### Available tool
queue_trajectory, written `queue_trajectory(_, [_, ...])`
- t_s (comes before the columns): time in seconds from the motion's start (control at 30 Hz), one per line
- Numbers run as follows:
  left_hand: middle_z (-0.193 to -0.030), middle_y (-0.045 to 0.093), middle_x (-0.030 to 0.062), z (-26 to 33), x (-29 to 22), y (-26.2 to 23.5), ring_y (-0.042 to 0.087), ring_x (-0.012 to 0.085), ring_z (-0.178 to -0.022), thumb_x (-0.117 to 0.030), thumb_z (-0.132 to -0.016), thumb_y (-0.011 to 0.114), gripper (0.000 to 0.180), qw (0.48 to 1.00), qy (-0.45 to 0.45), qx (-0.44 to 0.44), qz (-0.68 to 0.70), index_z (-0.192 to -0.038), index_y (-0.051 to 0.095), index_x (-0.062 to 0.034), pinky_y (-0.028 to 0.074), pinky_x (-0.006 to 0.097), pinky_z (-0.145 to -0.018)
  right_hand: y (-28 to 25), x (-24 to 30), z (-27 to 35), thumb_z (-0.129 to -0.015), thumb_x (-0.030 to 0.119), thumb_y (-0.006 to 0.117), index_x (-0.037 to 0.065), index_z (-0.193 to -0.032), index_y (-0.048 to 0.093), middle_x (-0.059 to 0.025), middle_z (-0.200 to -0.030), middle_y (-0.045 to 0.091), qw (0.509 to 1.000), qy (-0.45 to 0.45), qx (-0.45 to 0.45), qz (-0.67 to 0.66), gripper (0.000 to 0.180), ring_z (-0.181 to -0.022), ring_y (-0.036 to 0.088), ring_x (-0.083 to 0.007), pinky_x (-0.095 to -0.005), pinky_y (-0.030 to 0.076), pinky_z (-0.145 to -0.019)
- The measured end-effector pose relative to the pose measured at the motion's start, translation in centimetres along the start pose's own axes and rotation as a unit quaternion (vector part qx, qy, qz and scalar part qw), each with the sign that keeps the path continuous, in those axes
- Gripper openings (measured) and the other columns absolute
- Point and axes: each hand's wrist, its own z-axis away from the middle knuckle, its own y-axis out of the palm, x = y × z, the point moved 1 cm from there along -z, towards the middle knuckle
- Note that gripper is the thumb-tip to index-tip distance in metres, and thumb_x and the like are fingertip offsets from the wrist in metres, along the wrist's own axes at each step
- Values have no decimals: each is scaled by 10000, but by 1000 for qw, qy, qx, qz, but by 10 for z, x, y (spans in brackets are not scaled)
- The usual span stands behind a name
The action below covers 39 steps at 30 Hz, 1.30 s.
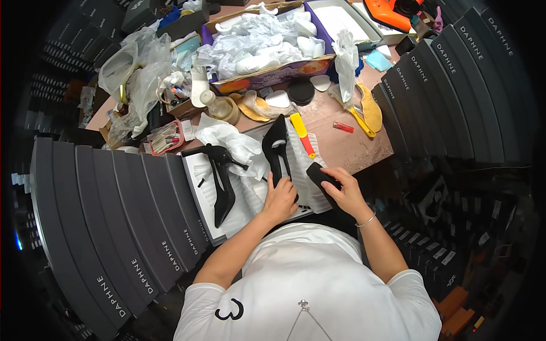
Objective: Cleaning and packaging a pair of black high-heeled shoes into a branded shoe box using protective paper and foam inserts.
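Black pointed shoe [275, 136]: one, lying on white wrapping [250, 196], directly beyond and partly beneath the left hand [280, 199]; that hand's fingers are bent over the shoe's near end, and whether they pinch it or only rest there cannot be told

Black oblong block [321, 176]: one, gripped between thumb and fingers of the right hand [348, 193], its far end reaching forward and leftward of that hand

Second black shoe [223, 184]: one, left of the left hand and apart from both hands, on the same wrapping

Edges: wall of a shallow white tray [190, 170], left of the left hand, past the second shoe; table edge [364, 166], running slantwise just beyond the right hand and away to its right

Open room: bare tabletop [335, 150], beyond the right hand, bounded farther out by a red lighter [343, 127]; a yellow-and-red tool [302, 135] bounds it on the left, near the block's far end

Containers: purple-sided carton [273, 78], far beyond both hands, heaped with white-wrapped items; small red basket [181, 135], beyond and left of the left hand, holding thin sticks; clear bottle [218, 107], between basket and carton, contents too small to tell

Dark grey boxes: one row [108, 221] well left of the left hand, another row [455, 102] beyond and right of the right hand, contents hidden
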Motion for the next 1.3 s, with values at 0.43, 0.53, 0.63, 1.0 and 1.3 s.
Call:
queue_trajectory(0.43, [-873,636,58,44,23,-67,603,232,-894,-74,-797,654,176,990,-41,-121,65,-971,626,-76,278,529,-1061,14,24,-8,-862,99,664,-4,-1151,620,-75,-1010,608,994,19,6,-103,310,-897,577,-147,-248,455,-791])
queue_trajectory(0.53, [-966,653,24,54,46,-102,603,122,-889,-63,-890,624,139,840,-154,-204,479,-1028,625,-59,424,304,-929,12,23,-10,-889,93,650,-28,-1179,600,-27,-1013,603,981,39,-26,-187,319,-871,562,-76,-205,462,-761])
queue_trajectory(0.63, [-990,622,-5,56,45,-127,573,68,-872,-59,-919,613,170,679,-57,-297,669,-1088,605,-41,464,202,-760,21,41,-21,-906,104,635,-31,-1199,583,-23,-1014,603,969,21,-50,-240,327,-872,573,-80,-218,474,-761])
queue_trajectory(1.0, [-998,665,42,72,7,-111,634,124,-892,-121,-970,536,248,451,-165,-351,804,-1205,587,-62,506,267,-793,58,70,6,-964,142,546,32,-1184,545,-41,-1033,631,819,140,-61,-553,246,-880,614,-84,-233,520,-755])
queue_trajectory(1.3, [-1229,601,139,100,3,-79,629,301,-1069,-595,-958,344,694,514,-103,75,848,-1370,433,-44,528,432,-882,53,131,-1,-818,32,661,-2,-1133,594,-61,-1062,614,954,-45,94,-282,324,-952,575,-131,-268,466,-850])
